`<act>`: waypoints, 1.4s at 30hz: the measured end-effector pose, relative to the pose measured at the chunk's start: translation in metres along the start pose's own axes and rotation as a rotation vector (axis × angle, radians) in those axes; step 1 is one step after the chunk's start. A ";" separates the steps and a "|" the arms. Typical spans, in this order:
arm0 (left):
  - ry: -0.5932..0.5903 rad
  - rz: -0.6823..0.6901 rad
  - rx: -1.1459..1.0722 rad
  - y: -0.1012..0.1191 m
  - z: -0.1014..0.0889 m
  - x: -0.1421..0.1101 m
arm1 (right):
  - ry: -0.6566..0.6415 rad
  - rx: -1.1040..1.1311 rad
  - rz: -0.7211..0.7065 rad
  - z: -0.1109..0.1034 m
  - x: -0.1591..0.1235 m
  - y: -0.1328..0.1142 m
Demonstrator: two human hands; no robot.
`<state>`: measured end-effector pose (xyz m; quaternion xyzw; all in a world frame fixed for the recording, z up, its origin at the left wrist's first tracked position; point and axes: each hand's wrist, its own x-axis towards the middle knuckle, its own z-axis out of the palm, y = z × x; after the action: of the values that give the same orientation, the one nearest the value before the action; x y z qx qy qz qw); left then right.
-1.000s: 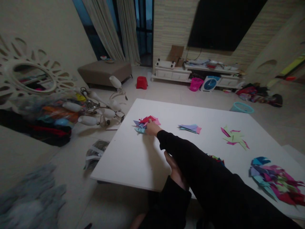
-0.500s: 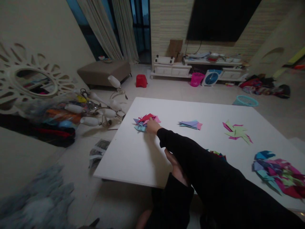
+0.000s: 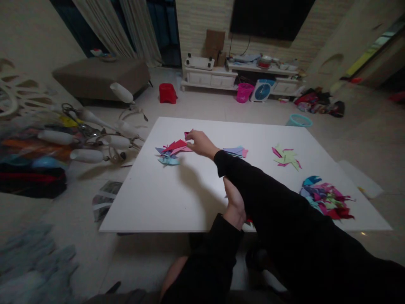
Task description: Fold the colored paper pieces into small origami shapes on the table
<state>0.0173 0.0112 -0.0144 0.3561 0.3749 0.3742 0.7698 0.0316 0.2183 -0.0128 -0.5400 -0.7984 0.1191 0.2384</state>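
Observation:
My right hand [image 3: 201,142] is pinched on a small magenta folded paper piece [image 3: 186,135], raised just above a pile of folded paper pieces [image 3: 169,159] in red, pink, purple and light blue. My left hand [image 3: 234,200] lies against the underside of my right forearm, its fingers mostly hidden by the black sleeve. Beyond my right wrist, a stack of purple and pink folded papers [image 3: 236,151] rests partly covered. To the right lies a green and magenta pinwheel-shaped paper figure [image 3: 286,158].
The white table [image 3: 142,202] carries a large heap of colourful folded paper [image 3: 329,198] at its right. A lamp with white shades [image 3: 87,156] stands off the left edge. On the floor are a red stool [image 3: 167,93] and a light blue basket [image 3: 299,120].
My right hand has lifted off the pile with the magenta paper piece. My left hand stays against the right forearm. The whole view has shifted somewhat to the right and down.

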 end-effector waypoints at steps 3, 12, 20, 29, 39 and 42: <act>-0.216 0.049 0.191 0.012 0.010 -0.007 | 0.292 0.128 -0.015 -0.091 -0.059 0.008; -0.100 0.094 0.249 0.020 0.008 -0.008 | 0.504 0.134 0.510 -0.162 -0.321 0.036; -0.097 0.097 0.301 0.013 0.014 0.006 | -0.173 0.020 0.563 -0.120 -0.379 0.069; -0.095 0.094 0.312 0.012 0.024 0.028 | -0.529 0.197 0.488 -0.101 -0.360 0.062; -0.104 0.072 0.308 0.009 0.024 0.023 | -0.469 0.075 0.634 -0.116 -0.371 0.080; -0.100 0.079 0.307 0.008 0.024 0.022 | -0.572 0.022 0.692 -0.113 -0.373 0.082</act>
<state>0.0441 0.0273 -0.0032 0.5022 0.3746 0.3244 0.7087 0.2678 -0.1005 -0.0466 -0.7180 -0.6032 0.3448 -0.0403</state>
